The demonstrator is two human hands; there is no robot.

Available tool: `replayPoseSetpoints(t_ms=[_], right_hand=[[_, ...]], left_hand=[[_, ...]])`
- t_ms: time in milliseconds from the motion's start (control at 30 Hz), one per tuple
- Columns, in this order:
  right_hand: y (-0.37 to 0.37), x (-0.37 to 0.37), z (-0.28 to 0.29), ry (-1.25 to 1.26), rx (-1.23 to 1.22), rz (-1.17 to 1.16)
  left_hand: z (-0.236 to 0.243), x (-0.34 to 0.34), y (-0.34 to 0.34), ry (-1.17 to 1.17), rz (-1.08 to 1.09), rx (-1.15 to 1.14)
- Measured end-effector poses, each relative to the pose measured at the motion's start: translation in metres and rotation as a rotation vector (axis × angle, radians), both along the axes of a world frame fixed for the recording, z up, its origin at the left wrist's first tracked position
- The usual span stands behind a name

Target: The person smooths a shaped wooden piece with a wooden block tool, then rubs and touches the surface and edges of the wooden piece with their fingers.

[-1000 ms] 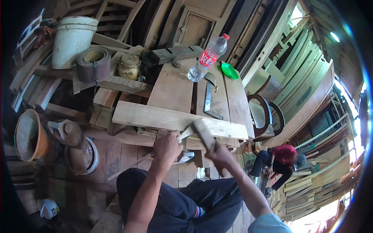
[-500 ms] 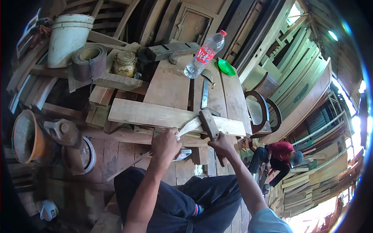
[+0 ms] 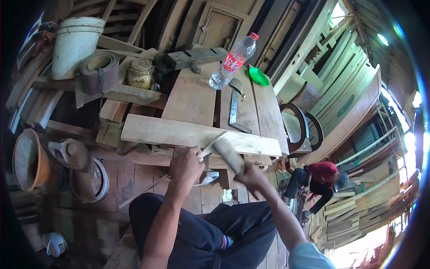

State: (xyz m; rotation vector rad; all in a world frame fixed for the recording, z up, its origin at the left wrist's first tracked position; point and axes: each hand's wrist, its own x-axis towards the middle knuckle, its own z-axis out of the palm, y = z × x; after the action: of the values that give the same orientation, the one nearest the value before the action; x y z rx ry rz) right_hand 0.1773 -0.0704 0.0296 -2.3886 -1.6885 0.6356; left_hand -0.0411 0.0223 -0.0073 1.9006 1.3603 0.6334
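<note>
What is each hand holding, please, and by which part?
The left hand holds a slim pale piece by its near end; the right hand, blurred, holds a wooden block by its nearer part.

downward fisheye view from the head

I log 3: pale board, crosswise; brown block, tilted, blurred, at board's near edge; pale strip, slanted, alongside.

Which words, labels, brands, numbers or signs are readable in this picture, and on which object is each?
Clear plastic bottle: large white lettering on a red label; I will not copy its words.
Small white tub, lower left: dark marking, too small to read.
</note>
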Motion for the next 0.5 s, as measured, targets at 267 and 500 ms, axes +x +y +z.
replayPoseSetpoints(t_ms=[267, 500], right_hand=[[-0.006, 0.0, 0.001, -0.009, -0.015, 0.02], [-0.017, -0.002, -0.014, 0.022, 0.059, 0.073]], left_hand=[[0.005, -0.001, 0.003, -0.058, 0.005, -0.001], [0.004, 0.002, 0.007, -0.012, -0.013, -0.019]])
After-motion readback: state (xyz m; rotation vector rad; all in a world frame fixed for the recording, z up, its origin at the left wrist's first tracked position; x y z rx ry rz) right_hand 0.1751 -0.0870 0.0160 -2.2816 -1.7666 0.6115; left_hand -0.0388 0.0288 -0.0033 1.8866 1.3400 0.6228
